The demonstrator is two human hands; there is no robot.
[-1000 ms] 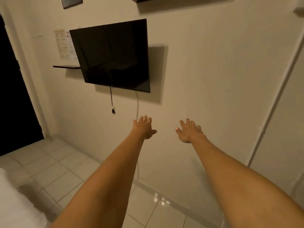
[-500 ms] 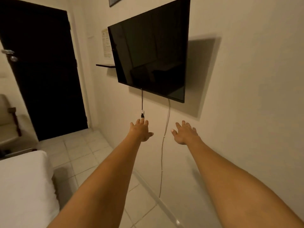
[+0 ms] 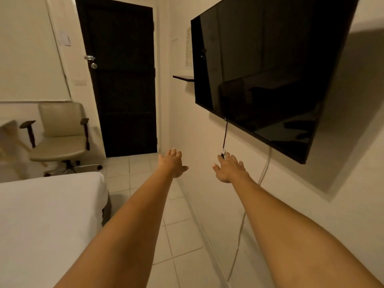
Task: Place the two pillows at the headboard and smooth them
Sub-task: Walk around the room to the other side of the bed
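Both my arms stretch straight out in front of me over the tiled floor. My left hand (image 3: 171,163) is open, palm down, fingers apart, holding nothing. My right hand (image 3: 228,168) is open the same way, a hand's width to its right, also empty. A bed with a white sheet (image 3: 47,217) fills the lower left, with its corner near my left forearm. At the far left edge is a blurred pale shape that may be a pillow (image 3: 9,146); I cannot tell. No headboard is in view.
A black wall-mounted TV (image 3: 266,73) hangs on the right wall, with a cable (image 3: 224,136) dangling below it. A dark door (image 3: 122,80) stands ahead. A beige office chair (image 3: 60,138) sits beyond the bed. A tiled aisle (image 3: 178,231) runs between bed and wall.
My view has swung left: the TV moved from the centre to the right, and the door, chair and bed came into sight. Both hands stay outstretched and open.
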